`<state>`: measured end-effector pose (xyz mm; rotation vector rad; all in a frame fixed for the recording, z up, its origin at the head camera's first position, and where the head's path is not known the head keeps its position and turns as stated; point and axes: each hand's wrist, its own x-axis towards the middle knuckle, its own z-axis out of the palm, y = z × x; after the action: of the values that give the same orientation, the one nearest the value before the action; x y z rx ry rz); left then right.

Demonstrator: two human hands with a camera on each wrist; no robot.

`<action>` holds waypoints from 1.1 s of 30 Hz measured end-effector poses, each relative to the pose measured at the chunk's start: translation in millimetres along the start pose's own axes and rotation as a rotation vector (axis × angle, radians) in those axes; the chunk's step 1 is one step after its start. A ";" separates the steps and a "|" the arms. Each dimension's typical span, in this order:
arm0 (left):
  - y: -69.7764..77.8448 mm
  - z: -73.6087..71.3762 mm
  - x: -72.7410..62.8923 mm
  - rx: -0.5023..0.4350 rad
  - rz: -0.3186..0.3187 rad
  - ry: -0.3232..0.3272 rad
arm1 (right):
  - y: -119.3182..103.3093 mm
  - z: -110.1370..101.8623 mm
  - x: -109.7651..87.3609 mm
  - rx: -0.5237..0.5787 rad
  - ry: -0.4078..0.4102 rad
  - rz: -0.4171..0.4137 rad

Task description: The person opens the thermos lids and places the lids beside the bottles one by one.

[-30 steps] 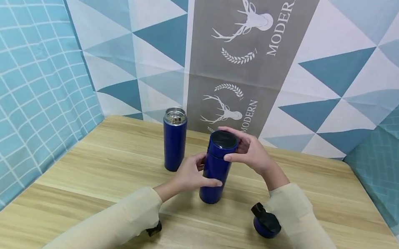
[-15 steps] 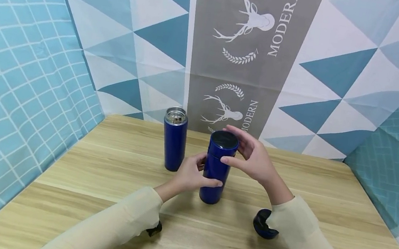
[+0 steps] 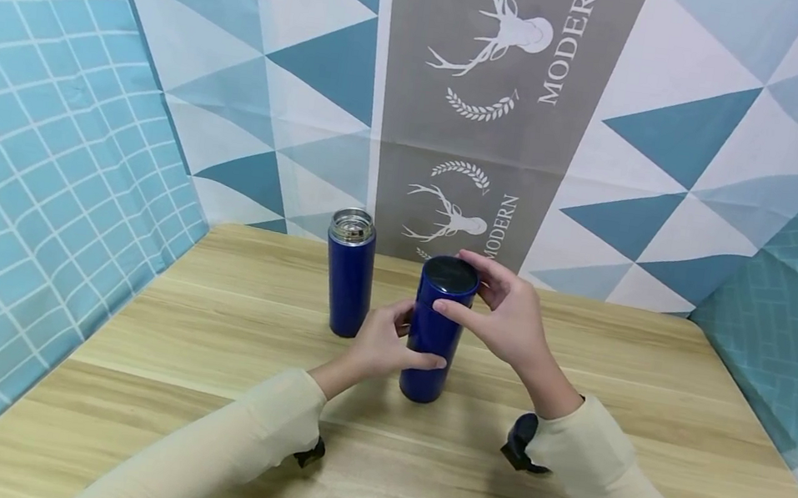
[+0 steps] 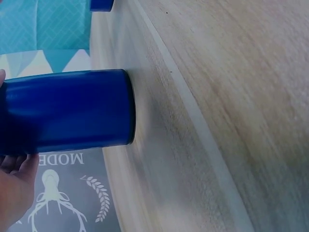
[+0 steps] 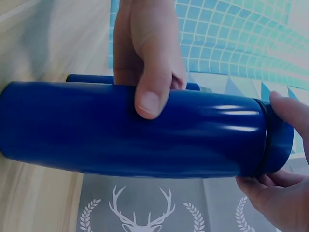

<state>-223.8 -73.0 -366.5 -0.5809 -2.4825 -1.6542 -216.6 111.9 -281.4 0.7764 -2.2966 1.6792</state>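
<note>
A dark blue vacuum flask (image 3: 424, 383) stands upright on the wooden table. My left hand (image 3: 383, 343) grips its body from the left, thumb across the front. My right hand (image 3: 511, 314) holds the flask's blue lid (image 3: 450, 277), which has a glossy black top, with thumb in front and fingers behind. In the right wrist view, a dark seam (image 5: 264, 137) runs between lid and body. My left hand's thumb lies along the body there too. In the left wrist view, the flask's lower end shows, with the table close by.
A second blue flask (image 3: 347, 288) stands lidless at the back left, its steel mouth showing. Under my right sleeve (image 3: 588, 451) a dark object (image 3: 519, 441) partly shows. A small blue piece (image 4: 101, 5) tops the left wrist view. Patterned cloth walls (image 3: 300, 76) enclose the table (image 3: 207, 325).
My right hand shifts its hold around the lid, its thumb moving left across the front and the wrist dropping slightly. The left hand and flask stay in place; the head view tilts a little.
</note>
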 end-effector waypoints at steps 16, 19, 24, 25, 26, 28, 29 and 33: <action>1.3 -0.3 0.3 -0.019 -0.021 0.005 | 13.3 -22.4 24.9 0.019 -0.246 -0.019; 1.3 -0.2 -0.7 -0.008 -0.030 0.004 | 18.4 -25.8 30.8 0.022 -0.302 -0.051; 2.3 -0.9 -2.2 -0.004 -0.022 0.003 | 24.5 -28.8 37.7 0.106 -0.381 -0.065; 2.0 -0.8 -2.2 -0.001 -0.016 0.005 | 24.9 -29.0 38.5 0.121 -0.392 -0.062; 1.7 -0.8 -2.3 0.002 -0.013 0.007 | 25.2 -29.2 39.3 0.134 -0.401 -0.062; 1.7 -0.8 -2.2 0.004 -0.012 0.009 | 25.8 -29.6 40.7 0.144 -0.416 -0.066; 1.6 -0.8 -2.2 0.004 -0.012 0.011 | 25.9 -29.7 41.3 0.147 -0.423 -0.069; 1.2 -0.5 -2.3 0.000 -0.016 0.013 | 26.5 -30.6 42.9 0.159 -0.445 -0.094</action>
<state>-221.3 -73.7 -365.9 -0.5491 -2.4845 -1.6584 -271.1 133.4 -273.8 1.3935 -2.3618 1.8092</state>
